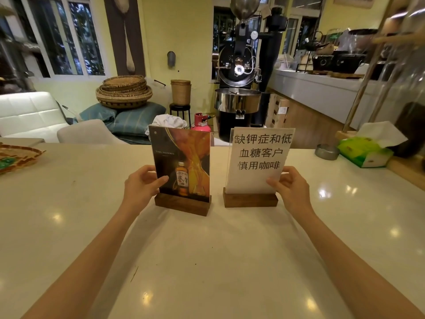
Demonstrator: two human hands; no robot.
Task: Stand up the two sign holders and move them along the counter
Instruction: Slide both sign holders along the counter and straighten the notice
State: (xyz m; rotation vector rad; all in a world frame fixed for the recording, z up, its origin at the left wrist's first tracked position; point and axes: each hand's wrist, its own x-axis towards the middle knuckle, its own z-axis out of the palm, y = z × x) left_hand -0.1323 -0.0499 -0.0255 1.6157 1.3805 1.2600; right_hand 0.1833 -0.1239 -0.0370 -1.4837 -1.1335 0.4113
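Two sign holders stand upright side by side on the pale counter (207, 261), each a clear panel in a dark wooden base. The left sign holder (184, 162) shows a whisky bottle picture. My left hand (143, 184) grips its left edge, thumb on the front. The right sign holder (258, 157) carries a white sheet with black Chinese characters. My right hand (289, 187) grips its lower right edge. A narrow gap separates the two bases.
A green tissue pack (365, 153) and a small metal ashtray (326, 151) sit at the counter's right. A woven tray (16, 157) lies at the left edge. Beyond the counter stand a coffee roaster (239, 84), a pink gas canister (202, 123) and stacked baskets (124, 92).
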